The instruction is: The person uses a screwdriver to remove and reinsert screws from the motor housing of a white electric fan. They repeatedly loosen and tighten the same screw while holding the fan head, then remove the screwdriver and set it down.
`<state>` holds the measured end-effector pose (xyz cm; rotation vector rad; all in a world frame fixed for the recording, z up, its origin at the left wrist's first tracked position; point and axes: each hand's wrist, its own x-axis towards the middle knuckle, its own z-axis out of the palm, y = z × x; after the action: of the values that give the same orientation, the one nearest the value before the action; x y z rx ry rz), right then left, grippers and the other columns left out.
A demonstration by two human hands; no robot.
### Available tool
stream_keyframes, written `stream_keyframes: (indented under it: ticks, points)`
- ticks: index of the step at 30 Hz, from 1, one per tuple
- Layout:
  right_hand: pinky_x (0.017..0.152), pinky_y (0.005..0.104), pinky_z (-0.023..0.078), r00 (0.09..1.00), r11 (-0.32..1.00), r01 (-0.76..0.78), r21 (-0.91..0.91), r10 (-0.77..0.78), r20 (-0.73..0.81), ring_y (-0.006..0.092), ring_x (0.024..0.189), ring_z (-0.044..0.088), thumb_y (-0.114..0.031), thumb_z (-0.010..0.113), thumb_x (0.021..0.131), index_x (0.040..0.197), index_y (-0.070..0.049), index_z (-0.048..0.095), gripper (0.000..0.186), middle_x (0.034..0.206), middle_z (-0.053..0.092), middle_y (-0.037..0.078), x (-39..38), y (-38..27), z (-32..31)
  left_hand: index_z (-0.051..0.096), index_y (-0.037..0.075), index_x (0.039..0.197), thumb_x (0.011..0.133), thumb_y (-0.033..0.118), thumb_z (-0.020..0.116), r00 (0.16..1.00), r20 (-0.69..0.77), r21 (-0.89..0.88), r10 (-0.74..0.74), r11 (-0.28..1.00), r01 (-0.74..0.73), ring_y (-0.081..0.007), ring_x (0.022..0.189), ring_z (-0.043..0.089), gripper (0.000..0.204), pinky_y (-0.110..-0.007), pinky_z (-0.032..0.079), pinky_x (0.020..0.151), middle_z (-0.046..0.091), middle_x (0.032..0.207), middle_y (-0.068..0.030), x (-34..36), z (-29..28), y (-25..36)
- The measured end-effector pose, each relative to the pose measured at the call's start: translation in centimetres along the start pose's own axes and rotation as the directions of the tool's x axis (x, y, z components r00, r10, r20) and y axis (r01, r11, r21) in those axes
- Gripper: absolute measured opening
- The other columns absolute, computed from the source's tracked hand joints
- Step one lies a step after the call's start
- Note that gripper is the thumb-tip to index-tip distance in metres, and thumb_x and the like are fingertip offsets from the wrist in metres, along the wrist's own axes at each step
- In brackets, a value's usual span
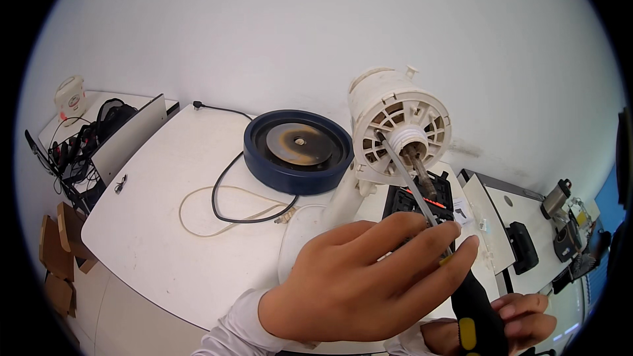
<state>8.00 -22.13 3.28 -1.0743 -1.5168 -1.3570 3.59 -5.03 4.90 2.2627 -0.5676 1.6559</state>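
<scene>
A white fan motor housing (382, 102) with a slotted round front stands upright on its stand, and a brown, worn-looking shaft (422, 175) sticks out of its threaded collar. I hold a long screwdriver (412, 188) with a black and yellow handle. Its tip meets the slotted front, left of the collar. My left hand (356, 277) is closed at the blade, close to the handle, its fingertips curled over it; the thumb is hidden. Lower right, my right hand (527, 320) wraps the handle, which partly hides it.
On the white table (145, 224), a dark blue round base (297, 151) with a scorched metal plate sits beside coiled black and cream cables (224, 204). A black tool case (442, 188) lies behind my hands. Side tables hold bags (109, 122) and a metal flask (557, 198); cardboard boxes (56, 250) stand lower left.
</scene>
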Motion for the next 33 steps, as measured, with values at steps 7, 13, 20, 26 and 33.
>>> stream_keyframes:
  ticks: [7,13,20,26,33]
  points:
    - [0.073,0.0335,0.049,0.935,0.952,-0.254,0.173,0.195,0.298,0.0320,0.092,0.054,-0.005,0.070,0.061,0.112,-0.021,0.045,0.059,0.107,0.046,0.019,0.4,-1.2,-1.6,0.065,0.019,0.098,0.072,0.013,0.062,0.998,0.035,-0.014,-0.046,0.999,0.047,-0.0092,0.067,0.059,0.026,-0.020,0.048,0.049,0.063,0.092,0.0002,-0.1,-0.2,0.3]
    - [0.077,0.0373,0.047,0.962,0.972,-0.222,0.076,0.205,0.178,0.0302,0.099,0.048,-0.020,0.072,0.066,0.114,-0.027,0.047,0.054,0.107,0.042,0.014,0.4,-1.7,-0.5,0.065,0.019,0.097,0.072,0.013,0.062,0.999,0.015,-0.016,-0.029,0.999,0.030,-0.0086,0.066,0.059,0.026,-0.019,0.047,0.049,0.063,0.091,0.0006,-0.1,-0.3,0.4]
    - [0.083,0.0469,0.047,0.994,0.994,0.041,0.104,-0.051,0.100,0.0351,0.100,0.052,-0.001,0.066,0.069,0.106,-0.039,0.045,0.057,0.098,0.043,0.009,-0.7,-0.8,0.3,0.065,0.019,0.097,0.071,0.014,0.063,0.992,0.083,-0.030,-0.095,0.995,0.098,-0.0079,0.063,0.057,0.027,-0.019,0.046,0.047,0.063,0.092,0.0012,0.8,-0.7,1.3]
    - [0.069,0.0394,0.048,0.985,0.985,-0.167,0.041,0.168,-0.023,0.0297,0.091,0.048,-0.023,0.072,0.069,0.102,-0.048,0.048,0.048,0.103,0.039,0.006,-0.6,-1.8,2.1,0.065,0.019,0.097,0.071,0.014,0.061,0.994,0.095,0.022,-0.044,0.999,0.042,-0.0067,0.057,0.053,0.027,-0.019,0.042,0.044,0.063,0.091,0.0013,-0.5,-0.8,0.2]
    - [0.070,0.0337,0.051,0.949,0.962,-0.263,0.070,0.245,0.197,0.0267,0.088,0.053,-0.006,0.079,0.059,0.104,-0.026,0.044,0.060,0.091,0.041,0.007,0.3,-2.5,-1.1,0.064,0.017,0.099,0.069,0.013,0.063,0.996,0.086,-0.050,-0.018,0.998,0.022,-0.0077,0.061,0.055,0.030,-0.019,0.045,0.046,0.062,0.089,0.0010,-0.2,-0.5,0.4]
